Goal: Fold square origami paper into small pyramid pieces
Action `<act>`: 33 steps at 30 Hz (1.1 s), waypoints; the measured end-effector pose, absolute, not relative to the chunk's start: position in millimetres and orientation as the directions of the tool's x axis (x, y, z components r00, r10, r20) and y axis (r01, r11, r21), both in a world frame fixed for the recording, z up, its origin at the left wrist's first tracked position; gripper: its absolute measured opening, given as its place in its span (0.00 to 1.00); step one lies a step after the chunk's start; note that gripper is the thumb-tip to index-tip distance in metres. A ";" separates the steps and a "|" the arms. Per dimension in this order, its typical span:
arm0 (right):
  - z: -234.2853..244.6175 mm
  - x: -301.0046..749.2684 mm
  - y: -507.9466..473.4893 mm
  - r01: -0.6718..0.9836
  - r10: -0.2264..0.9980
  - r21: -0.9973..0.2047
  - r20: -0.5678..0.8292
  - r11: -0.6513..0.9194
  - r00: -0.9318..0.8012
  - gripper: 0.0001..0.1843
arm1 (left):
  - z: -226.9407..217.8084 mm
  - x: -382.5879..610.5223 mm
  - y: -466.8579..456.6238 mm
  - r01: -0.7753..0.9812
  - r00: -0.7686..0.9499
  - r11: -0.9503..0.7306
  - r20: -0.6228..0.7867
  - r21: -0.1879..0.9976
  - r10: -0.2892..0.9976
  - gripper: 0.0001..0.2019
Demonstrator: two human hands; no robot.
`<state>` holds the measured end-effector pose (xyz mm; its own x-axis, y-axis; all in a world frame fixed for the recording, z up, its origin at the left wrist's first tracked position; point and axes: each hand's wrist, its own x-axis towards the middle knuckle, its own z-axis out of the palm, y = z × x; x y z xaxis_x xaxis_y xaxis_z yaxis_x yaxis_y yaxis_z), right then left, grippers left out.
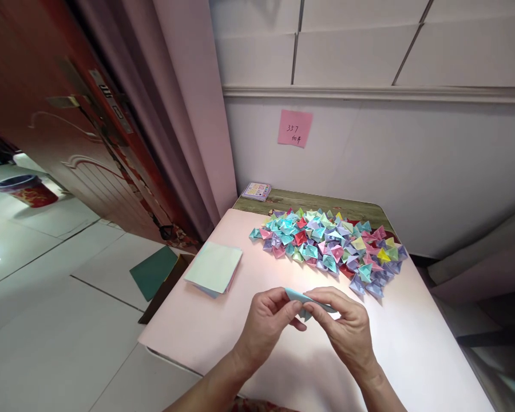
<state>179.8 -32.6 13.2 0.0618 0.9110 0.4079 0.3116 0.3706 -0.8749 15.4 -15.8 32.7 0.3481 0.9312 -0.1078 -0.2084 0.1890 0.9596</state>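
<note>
Through the head camera I see two bare hands at work over a pink-topped bench (416, 349). The left hand (266, 320) and the right hand (345, 320) are both clamped on one piece of folded light blue paper (296, 296), thumbs on the near side, the thumb tips close together at its middle. The paper is held in the air above the bench, near the center of my view, just short of a broad heap of small folded paper shapes (321, 234) in blue, red, pink, yellow and lilac.

I judge the step in hand to be shaping or pressing a fold, with the piece part-made. To my eye, the next move calls for a firm pinch at both sides, so that the layers stay lined up while the thumbs work the crease.

The paper's long axis runs crosswise, left to right, with the left end a little higher in my view and the right end tipping slightly down. A short pointed part shows beneath the thumbs, aimed downward in the view. Fingers cover much of the rest, so I cannot tell front from back.

To the left lies a stack of square paper sheets (214, 266), pale green on top.
</note>
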 end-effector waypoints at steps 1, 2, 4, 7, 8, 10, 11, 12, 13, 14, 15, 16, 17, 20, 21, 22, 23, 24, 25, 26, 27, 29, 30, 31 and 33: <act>14.7 178.5 -33.1 0.300 0.924 -0.893 0.374 0.334 0.084 0.06 | 31.2 14.8 -14.9 -0.204 0.290 0.176 -0.112 0.963 0.951 0.11; 16.4 177.2 -33.5 0.289 0.936 -0.911 0.335 0.294 0.104 0.06 | 29.7 13.8 -13.7 -0.196 0.227 0.146 -0.100 0.970 0.969 0.11; 19.3 174.8 -34.1 0.264 0.962 -0.942 0.246 0.208 0.120 0.08 | 27.4 11.2 -10.2 -0.169 0.153 0.081 -0.055 0.982 0.987 0.14; 20.4 171.5 -33.8 0.238 0.986 -0.966 0.128 0.098 0.111 0.12 | 25.4 7.3 -3.9 -0.160 0.223 0.092 -0.054 0.983 0.973 0.10; 19.4 170.6 -33.3 0.232 0.989 -0.970 0.101 0.073 0.110 0.13 | 24.6 6.3 -2.0 -0.165 0.248 0.104 -0.061 0.981 0.967 0.09; 15.5 168.9 -31.9 0.207 0.994 -0.978 0.051 0.030 0.098 0.14 | 22.3 5.3 0.8 -0.166 0.261 0.098 -0.053 0.981 0.964 0.11; 12.9 168.1 -31.1 0.190 0.996 -0.982 0.029 0.012 0.088 0.15 | 20.7 5.5 1.5 -0.159 0.255 0.084 -0.041 0.984 0.966 0.11; 10.1 167.4 -30.1 0.174 0.997 -0.985 0.011 -0.003 0.080 0.16 | 18.7 6.2 1.5 -0.154 0.242 0.068 -0.029 0.986 0.970 0.10; 7.2 166.7 -29.3 0.161 0.997 -0.987 0.000 -0.013 0.076 0.17 | 16.6 7.5 1.0 -0.155 0.228 0.057 -0.021 0.986 0.974 0.10; 4.3 166.0 -28.6 0.156 0.996 -0.988 -0.002 -0.015 0.085 0.17 | 14.3 9.3 0.0 -0.167 0.210 0.057 -0.020 0.984 0.977 0.10; 1.7 165.0 -28.1 0.159 0.994 -0.987 0.005 -0.012 0.109 0.17 | 12.1 11.5 -1.5 -0.190 0.198 0.071 -0.032 0.979 0.980 0.10; -0.7 163.8 -27.8 0.167 0.989 -0.986 0.017 -0.007 0.144 0.16 | 9.9 13.7 -3.3 -0.219 0.196 0.097 -0.053 0.971 0.979 0.10; -2.9 162.4 -27.8 0.174 0.982 -0.985 0.030 -0.003 0.186 0.16 | 8.1 15.8 -5.1 -0.247 0.210 0.137 -0.085 0.959 0.974 0.10; -7.4 157.5 -29.4 0.182 0.957 -0.983 0.057 0.005 0.284 0.16 | 4.5 18.6 -8.3 -0.258 0.282 0.250 -0.175 0.933 0.943 0.11; -7.9 156.4 -30.2 0.184 0.954 -0.983 0.073 0.020 0.291 0.15 | 4.1 17.9 -8.1 -0.248 0.290 0.265 -0.189 0.932 0.938 0.11; -7.7 155.8 -31.0 0.188 0.955 -0.981 0.098 0.045 0.280 0.15 | 3.9 16.4 -7.1 -0.241 0.288 0.265 -0.192 0.934 0.938 0.11; -6.6 155.9 -31.7 0.188 0.960 -0.979 0.121 0.073 0.254 0.14 | 3.9 14.4 -5.6 -0.241 0.285 0.256 -0.184 0.936 0.941 0.11; -4.7 156.9 -32.2 0.176 0.968 -0.980 0.130 0.092 0.216 0.14 | 3.9 12.0 -3.7 -0.249 0.289 0.243 -0.167 0.937 0.942 0.10; -2.1 158.6 -32.5 0.148 0.978 -0.984 0.125 0.100 0.168 0.15 | 3.9 9.5 -1.7 -0.263 0.307 0.235 -0.150 0.936 0.940 0.10; 1.1 160.8 -32.5 0.096 0.990 -0.993 0.083 0.072 0.112 0.18 | 3.6 7.2 0.3 -0.279 0.334 0.235 -0.135 0.931 0.933 0.10; 4.4 163.2 -32.1 0.028 0.999 -0.999 0.020 0.019 0.048 0.21 | 3.2 5.2 2.0 -0.294 0.366 0.242 -0.125 0.925 0.922 0.10; 10.5 167.8 -30.9 -0.111 0.993 -0.988 -0.096 -0.104 -0.074 0.25 | 1.6 2.6 4.6 -0.309 0.437 0.272 -0.118 0.911 0.892 0.11; 12.6 169.5 -30.3 -0.165 0.982 -0.973 -0.144 -0.163 -0.119 0.24 | 0.6 2.1 5.4 -0.311 0.465 0.285 -0.116 0.907 0.878 0.11; 14.0 170.6 -29.8 -0.207 0.972 -0.956 -0.181 -0.210 -0.150 0.23 | -0.4 2.0 5.9 -0.312 0.485 0.293 -0.114 0.904 0.867 0.12; 14.7 171.5 -29.3 -0.259 0.958 -0.928 -0.228 -0.268 -0.176 0.20 | -1.9 2.3 6.2 -0.314 0.506 0.305 -0.113 0.899 0.855 0.13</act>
